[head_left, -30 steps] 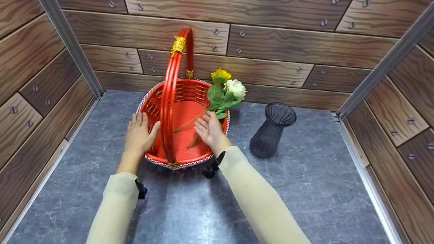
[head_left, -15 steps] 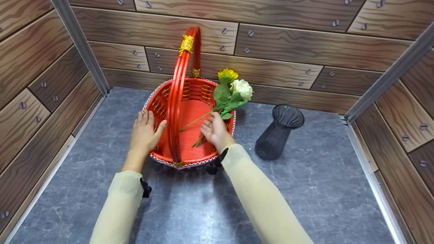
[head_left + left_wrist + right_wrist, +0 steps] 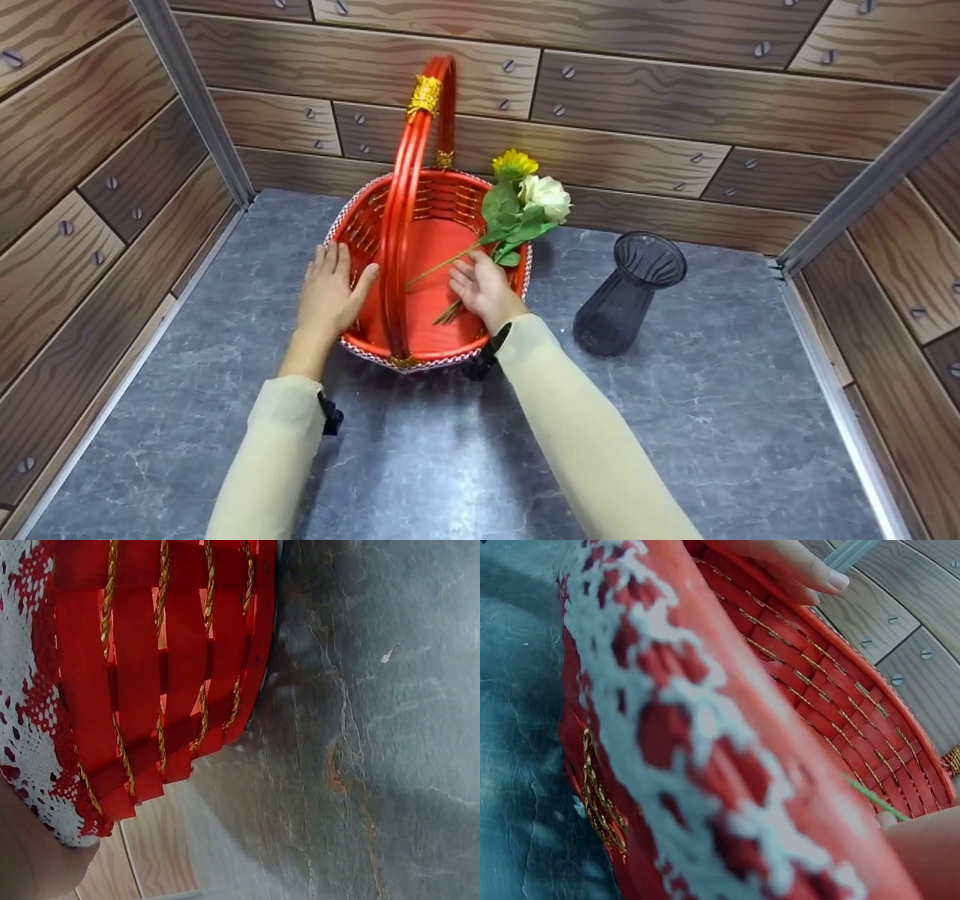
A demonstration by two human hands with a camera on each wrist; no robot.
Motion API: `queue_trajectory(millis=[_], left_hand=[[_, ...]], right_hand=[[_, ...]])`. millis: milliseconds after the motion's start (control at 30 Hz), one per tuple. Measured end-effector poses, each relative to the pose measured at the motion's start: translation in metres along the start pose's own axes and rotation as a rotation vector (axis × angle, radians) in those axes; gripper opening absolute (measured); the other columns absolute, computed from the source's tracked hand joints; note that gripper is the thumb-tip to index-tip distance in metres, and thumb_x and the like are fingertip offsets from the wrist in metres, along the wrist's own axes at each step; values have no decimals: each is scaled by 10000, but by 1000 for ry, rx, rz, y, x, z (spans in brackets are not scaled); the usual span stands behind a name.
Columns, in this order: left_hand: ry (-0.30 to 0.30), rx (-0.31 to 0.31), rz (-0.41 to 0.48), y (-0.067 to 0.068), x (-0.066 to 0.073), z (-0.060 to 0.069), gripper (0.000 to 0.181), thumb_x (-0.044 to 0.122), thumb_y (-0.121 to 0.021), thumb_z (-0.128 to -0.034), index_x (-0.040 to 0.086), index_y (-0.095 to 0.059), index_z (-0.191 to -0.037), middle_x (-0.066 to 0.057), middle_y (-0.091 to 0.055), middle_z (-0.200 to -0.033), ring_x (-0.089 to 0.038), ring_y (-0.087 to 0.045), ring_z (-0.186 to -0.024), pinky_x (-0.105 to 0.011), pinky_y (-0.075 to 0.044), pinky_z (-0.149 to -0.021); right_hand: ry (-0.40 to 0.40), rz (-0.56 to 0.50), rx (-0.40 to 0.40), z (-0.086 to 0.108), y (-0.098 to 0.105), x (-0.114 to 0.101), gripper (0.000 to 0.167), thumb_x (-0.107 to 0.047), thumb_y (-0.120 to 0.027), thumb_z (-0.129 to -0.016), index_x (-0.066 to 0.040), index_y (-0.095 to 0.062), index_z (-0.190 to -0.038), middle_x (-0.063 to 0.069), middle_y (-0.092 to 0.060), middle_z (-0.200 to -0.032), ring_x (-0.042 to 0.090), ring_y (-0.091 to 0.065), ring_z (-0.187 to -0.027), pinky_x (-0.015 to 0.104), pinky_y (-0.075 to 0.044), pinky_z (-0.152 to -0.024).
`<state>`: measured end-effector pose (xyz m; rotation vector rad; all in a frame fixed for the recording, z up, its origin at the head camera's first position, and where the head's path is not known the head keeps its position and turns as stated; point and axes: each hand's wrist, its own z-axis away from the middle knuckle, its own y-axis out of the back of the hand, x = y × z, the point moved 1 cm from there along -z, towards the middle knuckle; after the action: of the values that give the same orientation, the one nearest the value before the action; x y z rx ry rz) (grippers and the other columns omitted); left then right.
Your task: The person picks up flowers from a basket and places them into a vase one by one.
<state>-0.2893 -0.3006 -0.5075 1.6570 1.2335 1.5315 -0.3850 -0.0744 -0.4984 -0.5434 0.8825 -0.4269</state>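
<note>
A red woven basket (image 3: pixel 431 341) with a tall arched handle (image 3: pixel 401 225) and gold binding stands on the grey floor. My left hand (image 3: pixel 330 289) rests over its left rim, fingers extended and thumb apart. Inside the right rim, my right hand (image 3: pixel 486 289) lies with palm turned left and fingers loosely bent; its thumb is hard to see. A yellow flower (image 3: pixel 514 163) and a white rose (image 3: pixel 546 198) lean over the back right rim. Their stems (image 3: pixel 448 311) run down into the basket, partly behind the right hand. In the right wrist view, a green stem (image 3: pixel 877 799) passes by that hand.
A dark ribbed glass vase (image 3: pixel 626 296) stands on the floor right of the basket. Wood-patterned walls (image 3: pixel 630 90) enclose the back and both sides, with metal strips (image 3: pixel 202 112) at the corners. White and red lace trim (image 3: pixel 675 712) edges the basket rim.
In the head view the whole scene has shifted to the right. Both hands keep nearly the same place on the basket, and the flowers lie as before.
</note>
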Motion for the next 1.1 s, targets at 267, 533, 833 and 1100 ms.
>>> queue_trajectory(millis=[267, 533, 833, 1100], left_hand=[[-4, 18, 7, 0, 3, -2, 901, 679, -260, -975, -35, -259, -1525, -236, -205, -1604, -394, -81, -1513, -529, -102, -1228], [-2, 13, 10, 1, 4, -3, 904, 688, -247, -972, -25, -262, -1528, -231, -197, -1608, -387, -67, -1516, -527, -90, -1230], [-1, 16, 21, -1, 2, -4, 880, 666, -274, -981, -23, -262, -1529, -230, -201, -1608, -385, -67, -1517, -526, -89, -1231], [-6, 25, 13, -2, 0, 0, 882, 663, -274, -983, -39, -282, -1517, -246, -217, -1599, -401, -86, -1511, -545, -119, -1221]], right_hand=[[63, -52, 37, 5, 0, 0, 264, -100, -450, -1038, -39, -448, -1294, 139, -514, -1125, 348, -485, -1315, 453, -381, -1139], [90, -99, 49, 8, -1, -1, 48, -19, -537, -986, -54, -513, -963, 115, -564, -930, 294, -583, -1054, 429, -483, -1047], [190, -10, 54, 15, -2, -4, 137, -27, -620, -940, -74, -599, -813, 62, -626, -740, 182, -621, -714, 403, -535, -976], [278, 78, 8, 22, -2, -6, 150, -40, -623, -944, -90, -571, -813, 31, -618, -778, 151, -614, -719, 336, -590, -833]])
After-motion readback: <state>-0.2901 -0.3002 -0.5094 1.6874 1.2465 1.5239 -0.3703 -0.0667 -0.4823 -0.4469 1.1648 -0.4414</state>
